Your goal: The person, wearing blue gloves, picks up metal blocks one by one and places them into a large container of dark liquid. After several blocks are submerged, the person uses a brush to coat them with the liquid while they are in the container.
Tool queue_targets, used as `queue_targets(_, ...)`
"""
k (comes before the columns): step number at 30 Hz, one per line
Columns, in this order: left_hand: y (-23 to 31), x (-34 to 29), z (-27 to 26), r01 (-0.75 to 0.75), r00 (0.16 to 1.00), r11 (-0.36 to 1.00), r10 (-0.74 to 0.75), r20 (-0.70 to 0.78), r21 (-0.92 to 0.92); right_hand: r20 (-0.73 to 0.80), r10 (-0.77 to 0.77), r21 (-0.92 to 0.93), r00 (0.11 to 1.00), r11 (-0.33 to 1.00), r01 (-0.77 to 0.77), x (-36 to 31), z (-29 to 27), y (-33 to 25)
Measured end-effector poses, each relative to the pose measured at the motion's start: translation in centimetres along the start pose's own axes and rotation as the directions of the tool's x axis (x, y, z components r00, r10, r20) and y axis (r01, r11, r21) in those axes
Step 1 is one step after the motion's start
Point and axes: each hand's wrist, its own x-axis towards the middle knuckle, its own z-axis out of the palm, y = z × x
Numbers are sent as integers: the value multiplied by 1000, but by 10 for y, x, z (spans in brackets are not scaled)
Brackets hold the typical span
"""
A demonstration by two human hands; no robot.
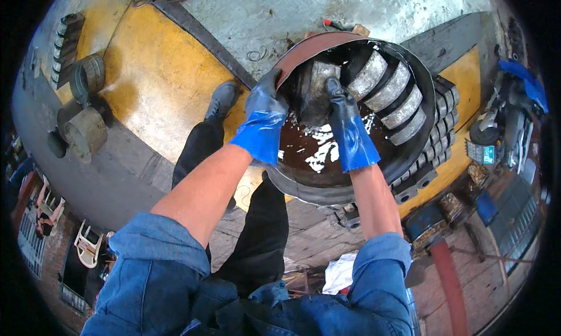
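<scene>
A wide round metal basin (pixel 327 193) with a reddish inner wall stands before me, holding dark liquid that glints. Inside, near its left side, a curved metal block (pixel 319 89) stands with its grey face showing. My right hand (pixel 343 105), in a blue rubber glove, is closed on the right side of this block. My left hand (pixel 266 99), gloved alike, is closed at the basin's left rim; its fingertips are partly hidden. Several more curved blocks (pixel 390 90) with shiny grey faces lie in a row at the basin's right.
Stacked dark blocks (pixel 441 128) line the basin's right outer side. Metal cylinders (pixel 86 134) and a row of curved pieces (pixel 65 49) stand on the floor at left. A motorbike (pixel 491 125) is at far right, a pale plastic chair (pixel 87 242) at lower left.
</scene>
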Motion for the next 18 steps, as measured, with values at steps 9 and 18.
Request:
queue_targets(9, -4, 6, 7, -48, 999, 998, 48, -3, -34, -63, -110, -290, 992, 953, 88, -29, -5, -2)
queue_targets(18, -19, 8, 13, -139, 990, 986, 140, 12, -88, -34, -7, -775, 999, 632, -22, -44, -3, -40)
